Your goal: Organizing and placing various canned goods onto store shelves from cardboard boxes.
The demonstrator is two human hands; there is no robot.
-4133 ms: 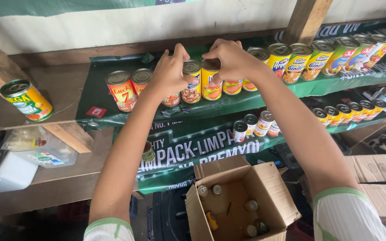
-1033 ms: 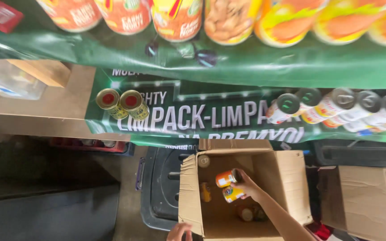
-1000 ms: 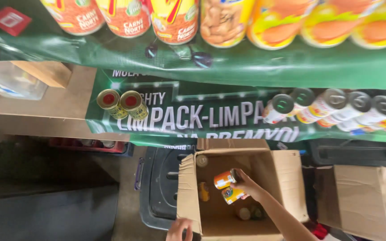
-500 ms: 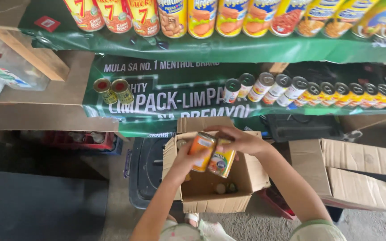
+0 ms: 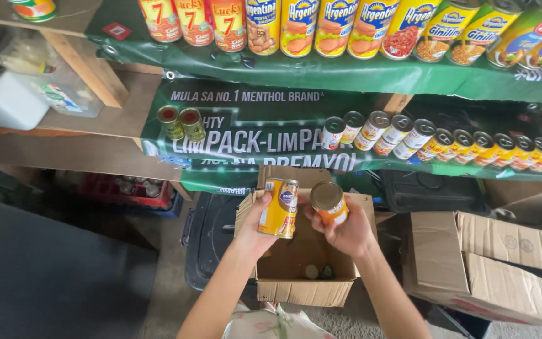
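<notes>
Shelves of tins behind. Above open cardboard box (image 5: 302, 276): left hand (image 5: 260, 221) grips yellow can (image 5: 278, 208), right hand (image 5: 346, 227) grips orange can (image 5: 329, 202).

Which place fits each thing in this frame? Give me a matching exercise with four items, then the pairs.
Things:
1. yellow can
2. orange can
3. open cardboard box
4. pair of small red-topped cans

Places:
A. on the middle shelf, at the left end of the green banner
B. on the floor, under both hands
C. in the left hand, upright
D. in the right hand, tilted with its lid toward the camera

Pairs: 1-C, 2-D, 3-B, 4-A
</notes>
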